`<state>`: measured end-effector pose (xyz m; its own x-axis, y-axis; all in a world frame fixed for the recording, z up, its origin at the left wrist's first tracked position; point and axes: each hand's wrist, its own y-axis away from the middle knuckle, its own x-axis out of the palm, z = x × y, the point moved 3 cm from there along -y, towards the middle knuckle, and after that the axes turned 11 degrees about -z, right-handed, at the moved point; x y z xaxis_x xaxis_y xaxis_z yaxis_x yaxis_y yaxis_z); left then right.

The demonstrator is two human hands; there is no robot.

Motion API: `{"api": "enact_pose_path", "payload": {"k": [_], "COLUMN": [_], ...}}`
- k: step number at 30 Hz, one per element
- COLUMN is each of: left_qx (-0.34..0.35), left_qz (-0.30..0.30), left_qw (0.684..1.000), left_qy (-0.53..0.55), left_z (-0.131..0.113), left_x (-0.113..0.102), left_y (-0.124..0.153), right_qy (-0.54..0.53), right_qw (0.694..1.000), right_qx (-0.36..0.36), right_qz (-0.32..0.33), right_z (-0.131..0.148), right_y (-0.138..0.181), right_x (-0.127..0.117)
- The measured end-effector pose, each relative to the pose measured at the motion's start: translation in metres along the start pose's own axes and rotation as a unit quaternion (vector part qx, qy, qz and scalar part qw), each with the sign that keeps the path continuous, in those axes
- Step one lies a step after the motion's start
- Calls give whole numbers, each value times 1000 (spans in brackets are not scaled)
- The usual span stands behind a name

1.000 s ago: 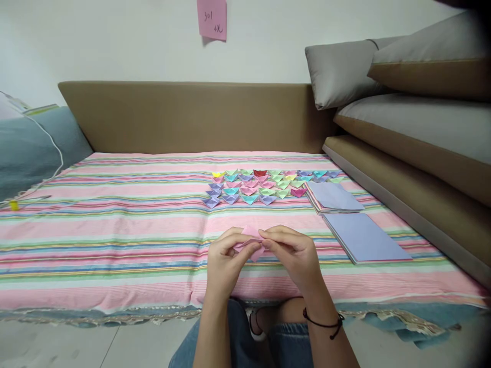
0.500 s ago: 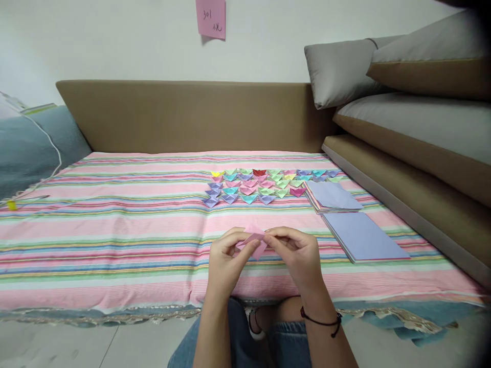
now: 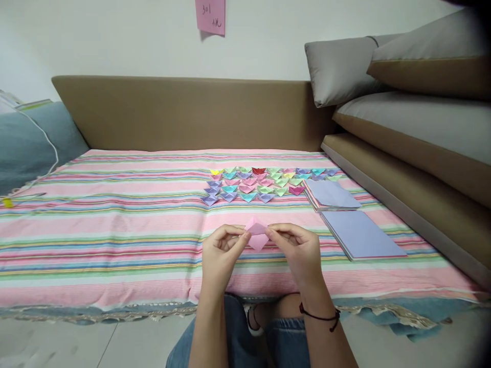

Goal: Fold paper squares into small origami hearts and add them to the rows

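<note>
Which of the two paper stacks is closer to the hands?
The lavender-topped stack right of the right hand; the other stack lies farther back, beside the folded shapes.

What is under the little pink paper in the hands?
The striped cloth lies below the folded pink paper, pinched by left hand and right hand. The patch straight beneath is covered by paper and hands.
</note>
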<state>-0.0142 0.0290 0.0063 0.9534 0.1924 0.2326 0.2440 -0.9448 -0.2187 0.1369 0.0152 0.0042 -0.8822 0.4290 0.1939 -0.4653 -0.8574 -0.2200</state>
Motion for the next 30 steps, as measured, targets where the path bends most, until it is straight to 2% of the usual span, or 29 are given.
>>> {"api": "enact_pose_path", "payload": {"k": [3,7,14,21,30], "left_qx": [6,14,141,87,76], "left_qz": [16,-9,37,14,15], "left_qw": [1000,1000,979,989,989], "left_qy": [17,-20,-141,-120,-124], "left_z": [-1,2,-4,0,0], "left_x": [2,0,-2,-4,-1], "left_y": [0,0,-1,-1,-1], "right_qy": [23,47,59,29,18], "right_qw": [999,996,995,998,998], "right_qx": [-1,-15,-21,19,40], "right_qz": [31,73,81,48,33], "right_z": [0,-1,-2,0,-3], "right_y": [1,2,1,-1,-2], "right_x": [2,5,4,5,4]}}
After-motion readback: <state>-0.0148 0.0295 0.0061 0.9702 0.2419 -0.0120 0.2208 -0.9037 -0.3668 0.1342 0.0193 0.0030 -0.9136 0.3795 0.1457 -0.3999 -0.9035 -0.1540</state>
